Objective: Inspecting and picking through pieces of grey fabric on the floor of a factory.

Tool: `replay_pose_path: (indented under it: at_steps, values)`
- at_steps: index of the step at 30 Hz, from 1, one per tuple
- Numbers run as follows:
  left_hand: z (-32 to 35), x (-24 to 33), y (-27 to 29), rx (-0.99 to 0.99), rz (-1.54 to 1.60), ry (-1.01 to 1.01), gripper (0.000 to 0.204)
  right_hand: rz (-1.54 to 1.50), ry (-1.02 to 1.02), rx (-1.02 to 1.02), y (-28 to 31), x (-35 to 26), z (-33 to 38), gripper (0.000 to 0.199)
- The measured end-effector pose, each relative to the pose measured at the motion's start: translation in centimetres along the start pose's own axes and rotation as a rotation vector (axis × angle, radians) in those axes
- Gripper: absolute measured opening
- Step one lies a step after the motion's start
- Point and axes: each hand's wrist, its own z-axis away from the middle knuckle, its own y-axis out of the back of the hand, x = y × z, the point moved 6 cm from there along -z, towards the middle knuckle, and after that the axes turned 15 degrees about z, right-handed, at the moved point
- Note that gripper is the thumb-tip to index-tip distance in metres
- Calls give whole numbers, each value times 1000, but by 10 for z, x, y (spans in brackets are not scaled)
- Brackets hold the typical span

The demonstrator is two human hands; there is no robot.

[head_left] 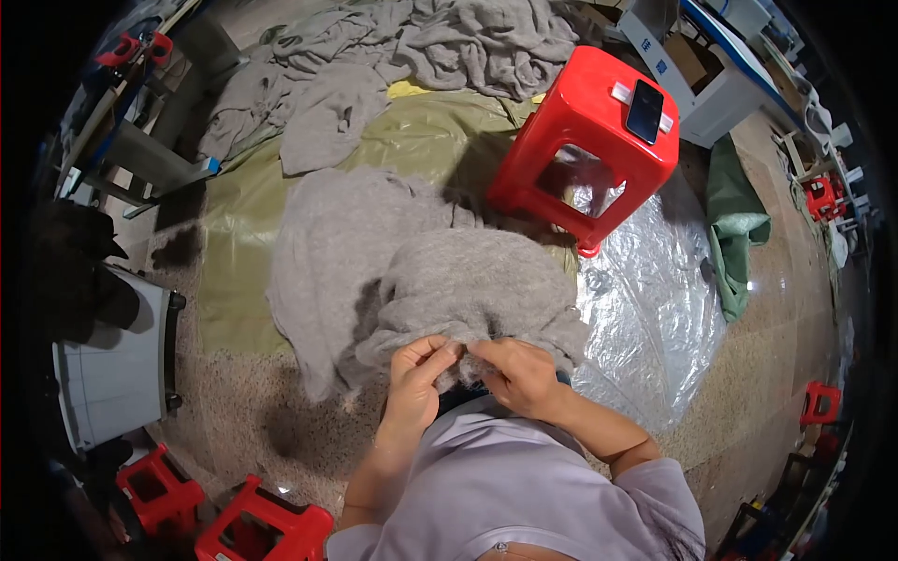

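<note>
1 head-worn fisheye view, facing steeply down, near the hands [414, 381]

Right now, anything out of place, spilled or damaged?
Slightly odd: a phone lies on the red stool ahead, a seat serving as a shelf. The shiny plastic sheet nearby looks crumpled, not flat. The gray fabric shows no clear damage; no spill visible.
</note>
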Motion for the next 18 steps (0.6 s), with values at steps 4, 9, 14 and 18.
replay_pose_path:
  at_steps: [4,9,14,18]
  values:
    - [-1,4,1,-1,3,-32,7,-165,-210,-53,-3,14,-2,35]
    - [-2,2,-3,2,-75,-69,7,-65,-46,39,0,5,-2,34]
    - [-1,1,-1,-22,-50,-113,6,-6,4,119,-4,3,-2,32]
    - [-2,1,6,-21,-15,-168,6,4,46,55,-12,5,-2,31]
